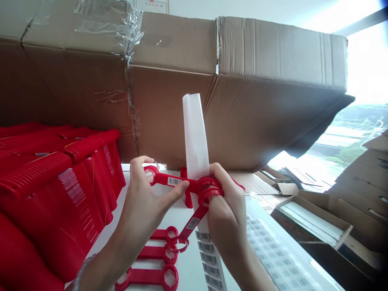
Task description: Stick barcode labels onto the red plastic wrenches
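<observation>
My left hand (pixel 145 206) grips a flat red plastic piece with ring ends (pixel 165 178); its fingers are at one ring and its thumb lies along the bar. A small barcode sticker (pixel 175 181) sits on that bar. My right hand (pixel 228 210) is closed round the other ring, together with more red ring-ended pieces; one hangs down with its own barcode sticker (pixel 192 223). A long white label strip (pixel 195 133) stands up beside my right fingers, and its lower part with barcode labels (pixel 209 258) runs down to the table. How the strip is held is hidden.
Several similar red pieces (pixel 151 252) lie in a row on the white table (pixel 182 279). Stacked red ribbed items with barcodes (pixel 75 194) fill the left. Sheets of barcode labels (pixel 275 254) lie right. Large cardboard boxes (pixel 172 101) stand behind; an open box (pixel 315 218) is at right.
</observation>
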Motion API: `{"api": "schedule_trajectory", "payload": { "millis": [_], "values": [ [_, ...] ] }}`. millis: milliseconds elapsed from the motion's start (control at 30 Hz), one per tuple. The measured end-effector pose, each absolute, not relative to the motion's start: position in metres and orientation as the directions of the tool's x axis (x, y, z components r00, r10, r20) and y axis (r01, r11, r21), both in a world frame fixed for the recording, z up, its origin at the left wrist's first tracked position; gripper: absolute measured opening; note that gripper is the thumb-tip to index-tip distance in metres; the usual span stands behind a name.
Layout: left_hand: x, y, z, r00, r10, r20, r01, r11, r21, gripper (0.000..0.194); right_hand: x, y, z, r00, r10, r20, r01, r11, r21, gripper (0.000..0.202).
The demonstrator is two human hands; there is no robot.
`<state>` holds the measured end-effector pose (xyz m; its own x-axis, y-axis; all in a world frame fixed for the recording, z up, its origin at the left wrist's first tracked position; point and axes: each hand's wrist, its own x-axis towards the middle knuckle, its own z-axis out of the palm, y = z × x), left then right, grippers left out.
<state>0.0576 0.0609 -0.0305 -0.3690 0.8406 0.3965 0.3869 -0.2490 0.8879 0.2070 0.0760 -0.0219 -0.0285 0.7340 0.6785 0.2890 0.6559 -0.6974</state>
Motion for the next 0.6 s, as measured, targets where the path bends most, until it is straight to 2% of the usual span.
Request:
{"api": "schedule_trajectory", "payload": {
  "millis": [133, 267, 467, 600],
  "values": [
    [0.05, 0.064, -0.03, -0.219, 0.915, 0.34, 0.353, -0.251, 0.901, 0.059, 0.21, 0.078, -0.018, -0.006, 0.757, 0.653, 0.204, 0.64, -0.741, 0.016],
    [0.045, 0.06, -0.02, -0.119, 0.956, 0.27, 0.217, -0.24, 0.946, 0.039, 0.219, 0.083, -0.01, 0.04, 0.793, 0.608, 0.196, 0.59, -0.783, 0.015],
    [0.032, 0.058, -0.006, -0.06, 0.993, 0.106, 0.121, -0.098, 0.988, 0.034, 0.225, 0.088, -0.005, 0.052, 0.839, 0.542, 0.187, 0.525, -0.83, 0.014],
    [0.022, 0.057, -0.004, 0.091, 0.996, 0.025, -0.074, -0.018, 0.997, 0.032, 0.23, 0.097, -0.005, 0.009, 0.905, 0.425, 0.123, 0.42, -0.899, 0.013]
  ]
}}
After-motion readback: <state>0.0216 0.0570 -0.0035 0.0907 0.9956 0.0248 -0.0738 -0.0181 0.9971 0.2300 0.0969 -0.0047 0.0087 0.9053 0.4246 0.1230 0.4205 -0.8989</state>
